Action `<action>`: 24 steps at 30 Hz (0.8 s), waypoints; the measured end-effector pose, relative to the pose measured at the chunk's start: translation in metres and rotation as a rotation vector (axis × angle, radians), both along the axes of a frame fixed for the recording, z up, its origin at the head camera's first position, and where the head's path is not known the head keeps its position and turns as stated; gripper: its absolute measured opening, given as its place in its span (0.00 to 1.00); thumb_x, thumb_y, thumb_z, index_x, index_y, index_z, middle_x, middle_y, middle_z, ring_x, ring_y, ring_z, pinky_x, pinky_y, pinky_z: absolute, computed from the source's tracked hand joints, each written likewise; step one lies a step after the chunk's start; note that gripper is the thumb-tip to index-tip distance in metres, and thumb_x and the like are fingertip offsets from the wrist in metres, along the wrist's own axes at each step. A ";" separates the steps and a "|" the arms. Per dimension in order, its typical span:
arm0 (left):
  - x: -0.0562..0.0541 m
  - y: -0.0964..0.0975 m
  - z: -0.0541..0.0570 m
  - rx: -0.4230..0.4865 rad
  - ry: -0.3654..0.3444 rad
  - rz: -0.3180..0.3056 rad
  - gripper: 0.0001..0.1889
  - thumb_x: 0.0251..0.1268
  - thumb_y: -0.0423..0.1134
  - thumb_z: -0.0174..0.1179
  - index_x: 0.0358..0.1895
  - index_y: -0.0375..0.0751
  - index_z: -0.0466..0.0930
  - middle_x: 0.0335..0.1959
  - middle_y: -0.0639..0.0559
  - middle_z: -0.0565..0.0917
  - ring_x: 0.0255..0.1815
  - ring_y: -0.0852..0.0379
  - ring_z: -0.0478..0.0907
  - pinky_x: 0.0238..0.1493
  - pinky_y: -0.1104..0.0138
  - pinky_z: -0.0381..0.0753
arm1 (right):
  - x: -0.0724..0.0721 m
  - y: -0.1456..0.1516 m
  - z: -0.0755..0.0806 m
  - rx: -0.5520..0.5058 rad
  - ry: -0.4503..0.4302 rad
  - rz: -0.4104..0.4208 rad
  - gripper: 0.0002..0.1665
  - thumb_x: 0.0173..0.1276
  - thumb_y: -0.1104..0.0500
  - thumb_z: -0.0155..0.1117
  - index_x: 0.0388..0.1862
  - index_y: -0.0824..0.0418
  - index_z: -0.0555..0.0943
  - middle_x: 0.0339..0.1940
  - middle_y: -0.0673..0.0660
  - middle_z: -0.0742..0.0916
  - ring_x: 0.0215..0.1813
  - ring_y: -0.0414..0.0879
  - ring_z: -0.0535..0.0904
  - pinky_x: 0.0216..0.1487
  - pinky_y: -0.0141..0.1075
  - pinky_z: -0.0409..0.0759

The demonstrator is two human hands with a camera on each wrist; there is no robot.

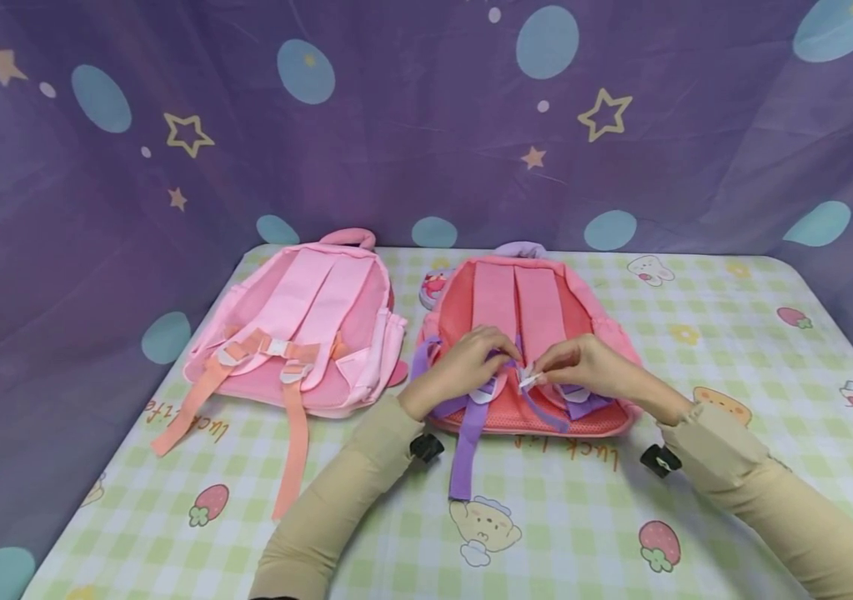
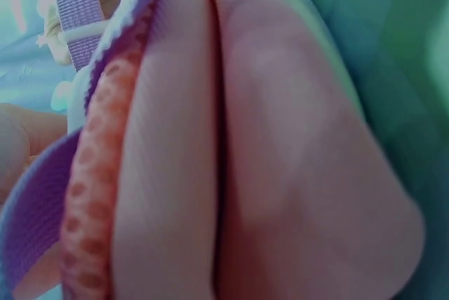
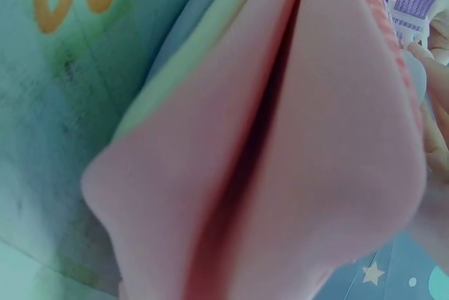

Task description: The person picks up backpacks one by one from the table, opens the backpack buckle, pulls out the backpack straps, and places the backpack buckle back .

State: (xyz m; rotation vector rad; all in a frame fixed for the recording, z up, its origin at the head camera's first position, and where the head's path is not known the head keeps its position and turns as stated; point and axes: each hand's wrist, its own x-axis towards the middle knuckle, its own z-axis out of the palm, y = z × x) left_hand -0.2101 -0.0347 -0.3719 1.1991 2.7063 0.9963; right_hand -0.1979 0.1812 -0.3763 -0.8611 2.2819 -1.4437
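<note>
A coral-pink backpack [image 1: 497, 296] lies with its shoulder straps facing up. Over its lower middle, my right hand [image 1: 594, 367] pinches a white plastic buckle [image 1: 527, 380], from which a purple webbing strap [image 1: 546, 414] trails. My left hand [image 1: 465, 367] is right beside it, fingertips bent together on purple webbing near the buckle; its grip is partly hidden. Up close in the right wrist view, the buckle [image 3: 410, 26] shows purple webbing and fingers [image 3: 436, 121] next to it. The left wrist view is mostly filled by the bag's edge, with purple webbing [image 2: 42, 202] and part of a hand at left.
To the left lies a light-pink backpack [image 1: 306, 333] with orange straps [image 1: 293, 450] hanging toward the front and a white buckle fastened across. A checked tablecloth [image 1: 388, 517] covers the table. Behind it hangs a purple curtain [image 1: 411, 150] with stars.
</note>
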 end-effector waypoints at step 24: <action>0.009 0.008 0.006 -0.116 -0.016 -0.143 0.09 0.60 0.32 0.53 0.40 0.44 0.80 0.43 0.55 0.80 0.50 0.59 0.70 0.56 0.66 0.62 | 0.007 0.009 -0.001 0.002 0.069 -0.005 0.07 0.56 0.66 0.62 0.33 0.68 0.82 0.29 0.58 0.84 0.26 0.34 0.74 0.24 0.27 0.74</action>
